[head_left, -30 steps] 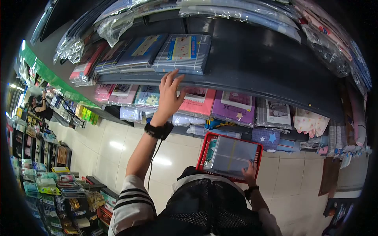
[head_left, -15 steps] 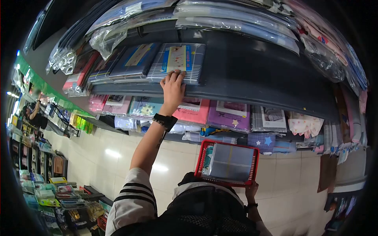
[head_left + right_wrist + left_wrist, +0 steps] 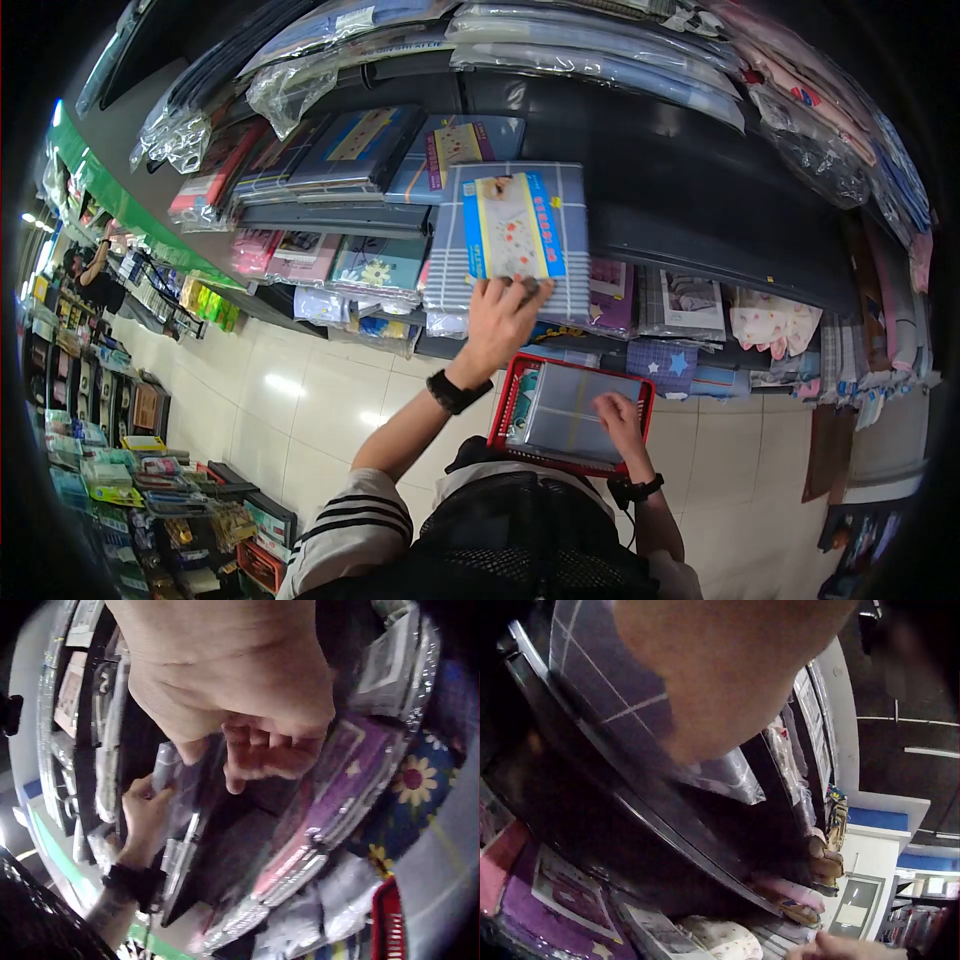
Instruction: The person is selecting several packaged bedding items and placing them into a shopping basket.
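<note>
My left hand [image 3: 505, 325] grips the near edge of a plastic-wrapped pack of grey-blue plaid bedding [image 3: 450, 220], its fingers over the printed label. The pack is out in front of the shelf edge, its blue and yellow label facing up. In the left wrist view the hand [image 3: 727, 675] covers part of the checked pack [image 3: 581, 664]. My right hand [image 3: 622, 425] is over the red basket [image 3: 503, 395], fingers loosely curled and holding nothing. The right wrist view shows this hand [image 3: 240, 690] with bent fingers. A grey wrapped pack [image 3: 570, 400] lies in the basket.
Another bedding pack with a purple label [image 3: 455, 150] lies on the dark shelf [image 3: 700, 220], beside further packs [image 3: 350, 145]. Wrapped textiles [image 3: 600, 60] hang over the level above. Below are a purple pack [image 3: 612, 310] and a floral pack [image 3: 765, 315]. Another person [image 3: 90, 280] stands far left.
My left hand reached the plaid pack and drew it off the shelf toward me, uncovering the purple-labelled one. My right hand moved from the basket's outer side to above it.
</note>
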